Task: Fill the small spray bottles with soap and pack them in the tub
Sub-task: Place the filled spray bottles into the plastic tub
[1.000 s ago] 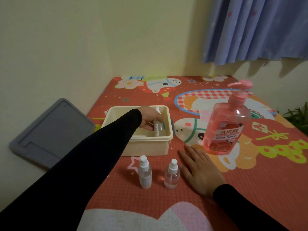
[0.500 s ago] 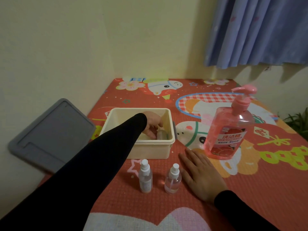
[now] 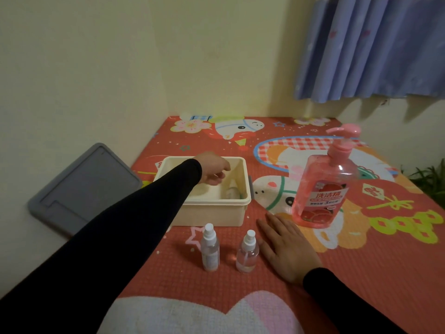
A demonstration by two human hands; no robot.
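Observation:
A cream tub (image 3: 209, 215) stands on the red mat. One small spray bottle (image 3: 230, 192) lies inside it at the right. My left hand (image 3: 213, 170) hovers over the tub, fingers loosely curled, holding nothing. Two more small spray bottles stand upright in front of the tub: a taller one (image 3: 210, 249) and a shorter round one (image 3: 247, 254). My right hand (image 3: 286, 247) lies flat on the mat just right of the round bottle. A big pink soap pump bottle (image 3: 322, 186) stands to the right of the tub.
A grey lid (image 3: 81, 189) leans against the wall at the left, off the mat. Blue curtains (image 3: 370, 47) hang at the upper right, and a green plant (image 3: 431, 179) shows at the right edge. The patterned mat (image 3: 361, 261) fills the corner between two walls.
My left hand laid the spray bottle down in the tub, let go of it and has lifted slightly. My right hand has stayed flat on the mat.

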